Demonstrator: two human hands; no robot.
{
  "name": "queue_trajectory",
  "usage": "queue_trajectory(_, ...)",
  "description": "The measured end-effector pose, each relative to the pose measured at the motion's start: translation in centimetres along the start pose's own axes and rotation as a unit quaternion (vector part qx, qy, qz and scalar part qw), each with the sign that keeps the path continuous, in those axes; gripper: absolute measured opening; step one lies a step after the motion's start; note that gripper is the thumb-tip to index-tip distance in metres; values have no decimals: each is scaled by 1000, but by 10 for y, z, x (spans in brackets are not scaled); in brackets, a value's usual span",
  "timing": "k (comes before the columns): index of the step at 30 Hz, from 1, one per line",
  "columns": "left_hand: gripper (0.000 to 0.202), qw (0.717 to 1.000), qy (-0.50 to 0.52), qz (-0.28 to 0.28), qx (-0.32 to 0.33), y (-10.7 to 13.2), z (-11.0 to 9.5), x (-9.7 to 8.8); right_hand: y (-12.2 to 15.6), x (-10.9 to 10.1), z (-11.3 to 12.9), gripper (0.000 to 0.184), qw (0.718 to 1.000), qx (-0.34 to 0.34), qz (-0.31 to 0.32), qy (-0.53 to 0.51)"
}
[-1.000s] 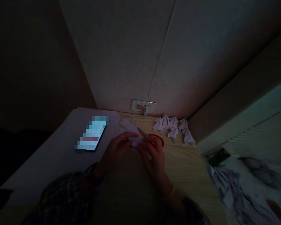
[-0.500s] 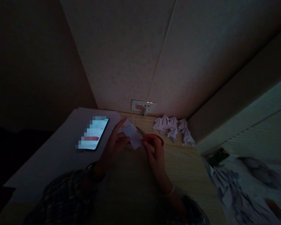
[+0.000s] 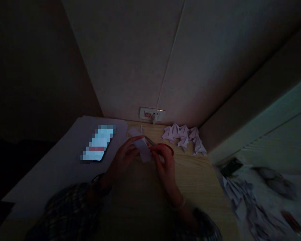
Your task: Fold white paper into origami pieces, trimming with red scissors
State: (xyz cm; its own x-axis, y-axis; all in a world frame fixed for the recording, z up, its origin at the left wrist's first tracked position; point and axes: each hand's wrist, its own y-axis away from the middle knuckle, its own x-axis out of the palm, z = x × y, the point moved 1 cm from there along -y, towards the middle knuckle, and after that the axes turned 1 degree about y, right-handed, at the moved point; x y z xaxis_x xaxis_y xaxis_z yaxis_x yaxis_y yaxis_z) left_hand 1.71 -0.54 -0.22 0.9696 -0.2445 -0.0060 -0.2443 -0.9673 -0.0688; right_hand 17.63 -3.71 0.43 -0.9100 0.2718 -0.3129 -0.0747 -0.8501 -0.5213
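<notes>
A small folded piece of white paper (image 3: 144,152) is held up between my two hands over the wooden table. My left hand (image 3: 125,154) grips its left and upper edge between thumb and fingers. My right hand (image 3: 165,162) pinches the paper's right edge with closed fingertips. Just behind the right fingers lie scissors (image 3: 169,147) with red handles, their blades pointing left toward the paper. Whether the right hand touches the scissors I cannot tell. A loose paper scrap (image 3: 133,131) rests on the table beyond my left hand.
A lit phone (image 3: 97,144) lies on a stack of white sheets (image 3: 65,154) at the left. Several folded paper pieces (image 3: 182,134) stand at the back right. A wall socket (image 3: 152,114) with a plug is behind. More folded papers (image 3: 255,211) lie lower right, beyond the table (image 3: 195,180).
The held paper now looks narrower and more upright, and my left fingers have come down and closed along its top edge. The scrap behind them is now more exposed. My right hand has barely moved.
</notes>
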Motion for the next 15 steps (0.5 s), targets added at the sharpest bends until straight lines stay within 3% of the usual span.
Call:
queue_trajectory(5,47,1000,0,14,4,-2,3,1,-1,-2,0,17,999,-32,-2,17)
queue_trajectory(15,38,995,-80,49,39,3,-2,5,2,-3,-1,17,999,-5,-30,17)
